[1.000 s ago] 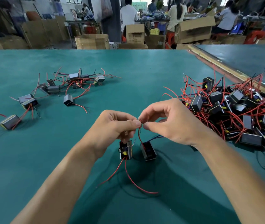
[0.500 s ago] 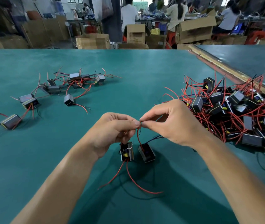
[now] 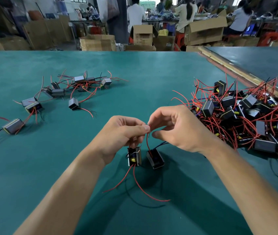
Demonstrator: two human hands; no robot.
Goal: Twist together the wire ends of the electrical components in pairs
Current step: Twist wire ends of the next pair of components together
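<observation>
Two small black components hang over the green table (image 3: 151, 73): one with yellow tape (image 3: 134, 158) under my left hand, the other (image 3: 155, 159) just to its right. A red wire (image 3: 147, 139) rises from the right-hand component to my fingertips. My left hand (image 3: 123, 133) pinches the wire ends between thumb and forefinger. My right hand (image 3: 177, 128) is at the same spot. Its forefinger touches the red wire tip, and its thumb sits a little apart below. Loose red and black leads (image 3: 145, 192) trail toward me.
A big heap of black components with red wires (image 3: 246, 116) lies to the right. Several paired components (image 3: 77, 85) are spread at the left and middle far side. Cardboard boxes (image 3: 97, 42) and people working stand beyond the table's far edge.
My right thumb and forefinger, pinched on the wire ends before, have come apart. My left hand keeps its pinch. The two components hang in nearly the same place.
</observation>
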